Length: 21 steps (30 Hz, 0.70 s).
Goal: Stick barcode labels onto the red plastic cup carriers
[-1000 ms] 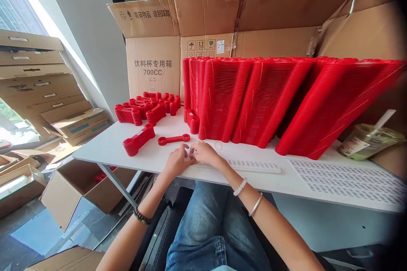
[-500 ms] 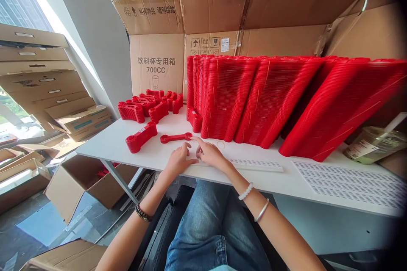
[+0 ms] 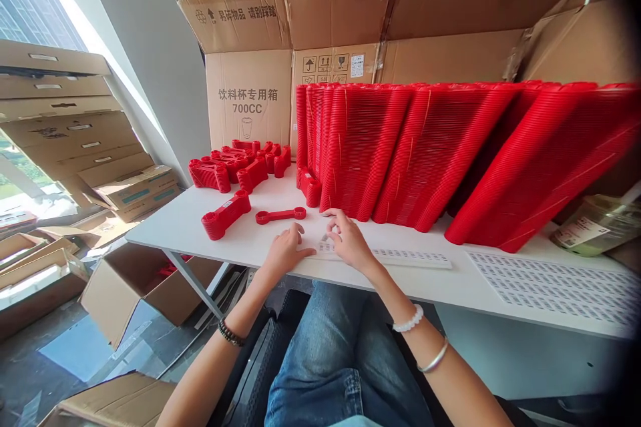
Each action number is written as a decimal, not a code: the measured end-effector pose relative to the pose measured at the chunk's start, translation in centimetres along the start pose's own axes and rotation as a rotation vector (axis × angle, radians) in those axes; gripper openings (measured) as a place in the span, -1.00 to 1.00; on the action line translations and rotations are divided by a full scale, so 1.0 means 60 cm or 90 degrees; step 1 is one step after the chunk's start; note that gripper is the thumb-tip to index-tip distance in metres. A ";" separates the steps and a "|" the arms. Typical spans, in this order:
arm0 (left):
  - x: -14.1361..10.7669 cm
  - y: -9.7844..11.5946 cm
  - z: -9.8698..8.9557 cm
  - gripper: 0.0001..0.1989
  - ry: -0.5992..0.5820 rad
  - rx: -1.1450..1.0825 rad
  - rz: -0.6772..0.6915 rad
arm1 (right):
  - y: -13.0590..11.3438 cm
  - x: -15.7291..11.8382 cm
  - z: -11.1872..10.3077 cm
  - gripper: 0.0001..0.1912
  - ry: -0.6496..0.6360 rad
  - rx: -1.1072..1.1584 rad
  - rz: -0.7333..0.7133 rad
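Note:
My left hand (image 3: 286,251) rests on the white table, fingers curled loosely and thumb stretched toward the near end of a narrow label strip (image 3: 415,258). Just right of it, my right hand (image 3: 349,239) is bent over that strip with its fingers drawn together. A small greyish bit shows by these fingertips, too small to name. A single flat red plastic piece (image 3: 280,215), with a ring at each end, lies beyond my left hand. Left of it is a short stack of the same red pieces (image 3: 226,215).
Tall leaning stacks of red pieces (image 3: 360,153) line the table's back right. Several short stacks (image 3: 235,163) stand back left. A label sheet (image 3: 545,287) and a jar (image 3: 581,227) lie right. Cardboard (image 3: 248,73) walls the back; an open box (image 3: 145,287) sits on the floor.
My right hand has left the end of the flat red piece and drawn back right, over the label strip. My left hand stays nearly in place. The view has shifted slightly.

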<state>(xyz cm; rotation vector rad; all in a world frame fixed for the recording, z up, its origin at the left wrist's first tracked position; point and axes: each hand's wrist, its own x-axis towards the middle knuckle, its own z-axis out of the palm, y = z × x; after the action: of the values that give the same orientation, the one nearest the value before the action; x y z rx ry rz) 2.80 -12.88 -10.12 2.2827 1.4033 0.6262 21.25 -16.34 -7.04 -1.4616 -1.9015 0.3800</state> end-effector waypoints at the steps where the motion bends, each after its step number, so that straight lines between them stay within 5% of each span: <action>1: 0.000 0.001 -0.001 -0.62 -0.003 0.001 0.001 | 0.006 -0.004 -0.005 -0.49 0.027 0.010 0.005; 9: 0.000 0.004 -0.006 -0.64 -0.004 0.010 0.003 | 0.023 -0.007 0.004 -0.08 -0.001 0.071 -0.025; 21: 0.002 0.007 -0.008 -0.65 -0.014 0.019 -0.009 | 0.003 0.014 0.018 0.00 -0.115 0.073 -0.068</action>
<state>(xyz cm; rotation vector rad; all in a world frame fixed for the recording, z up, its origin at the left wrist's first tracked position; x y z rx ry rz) 2.91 -12.90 -9.49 2.2944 1.4260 0.5782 20.54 -15.30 -7.64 -1.2820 -2.0537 0.5774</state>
